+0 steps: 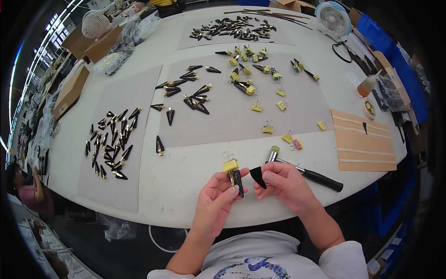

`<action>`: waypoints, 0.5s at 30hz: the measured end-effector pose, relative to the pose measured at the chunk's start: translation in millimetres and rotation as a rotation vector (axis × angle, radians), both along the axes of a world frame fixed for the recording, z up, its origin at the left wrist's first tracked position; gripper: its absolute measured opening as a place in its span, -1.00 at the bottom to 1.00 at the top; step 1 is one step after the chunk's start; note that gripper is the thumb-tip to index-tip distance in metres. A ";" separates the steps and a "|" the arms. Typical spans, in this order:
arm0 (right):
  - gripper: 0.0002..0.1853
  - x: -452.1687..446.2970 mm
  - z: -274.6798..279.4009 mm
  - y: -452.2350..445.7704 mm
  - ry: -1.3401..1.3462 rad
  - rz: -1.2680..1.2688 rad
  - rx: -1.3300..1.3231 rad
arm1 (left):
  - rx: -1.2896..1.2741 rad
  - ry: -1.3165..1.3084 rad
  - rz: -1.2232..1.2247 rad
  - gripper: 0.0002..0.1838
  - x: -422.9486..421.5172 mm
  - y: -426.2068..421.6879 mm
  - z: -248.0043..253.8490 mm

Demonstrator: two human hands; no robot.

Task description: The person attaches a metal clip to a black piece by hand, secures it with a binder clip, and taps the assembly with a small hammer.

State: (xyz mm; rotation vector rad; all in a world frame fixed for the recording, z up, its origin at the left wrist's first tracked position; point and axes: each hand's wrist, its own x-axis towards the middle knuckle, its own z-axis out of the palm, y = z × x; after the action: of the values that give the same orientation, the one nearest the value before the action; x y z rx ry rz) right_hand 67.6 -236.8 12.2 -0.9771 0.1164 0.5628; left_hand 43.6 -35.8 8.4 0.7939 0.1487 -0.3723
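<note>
My left hand is closed on a black strip with gold metal parts. A yellow binder clip is clamped on the strip's upper end, its wire handles pointing up. Close beside it, my right hand pinches a small black triangular piece between thumb and fingers. The triangle's pointed end is directed downward, and it appears apart from the strip. Just beyond my right hand lies a hammer with a black handle and a yellowish face.
Black pointed pieces with gold fittings lie in groups at the left, centre and back. Several yellow binder clips are scattered centre-right. At right are brown cardboard with white strips, an amber bottle and a fan.
</note>
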 end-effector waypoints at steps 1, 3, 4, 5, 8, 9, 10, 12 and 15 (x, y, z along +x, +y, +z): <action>-0.75 0.4 0.4 5.6 -0.063 0.027 -0.056 | 0.005 0.005 0.009 -0.70 -0.9 3.1 -0.4; -0.78 1.2 3.4 12.6 -0.128 0.066 -0.120 | -0.010 -0.007 0.012 -0.70 -3.9 7.7 -2.5; -0.78 1.6 2.9 14.3 -0.122 0.070 -0.120 | -0.011 -0.001 0.015 -0.70 -4.9 8.6 -2.7; -0.77 2.1 2.5 15.2 -0.094 0.077 -0.108 | 0.005 -0.002 0.035 -0.68 -4.9 8.8 -2.7; -0.78 2.6 0.1 15.6 -0.057 0.080 -0.097 | 0.048 -0.010 0.071 -0.67 -6.2 7.2 -5.5; -0.80 2.4 -0.5 15.8 -0.056 0.075 -0.096 | 0.077 -0.025 0.089 -0.68 -6.2 6.4 -6.5; -0.80 1.7 -0.8 16.0 -0.053 0.069 -0.098 | 0.076 -0.023 0.082 -0.68 -6.4 5.4 -6.0; -0.85 -1.2 -0.2 15.9 -0.144 0.088 -0.236 | 0.173 -0.051 0.073 -0.68 -7.8 1.9 -3.3; -0.88 -5.8 -4.2 13.0 -0.178 0.012 -0.272 | 0.198 -0.095 0.018 -0.68 -8.5 -1.2 -5.3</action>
State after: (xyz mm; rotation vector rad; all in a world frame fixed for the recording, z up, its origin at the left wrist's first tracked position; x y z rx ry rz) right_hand 61.8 -223.8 8.0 -1.2891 0.0282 0.4761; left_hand 35.0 -36.9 3.1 1.0034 0.1049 -0.3046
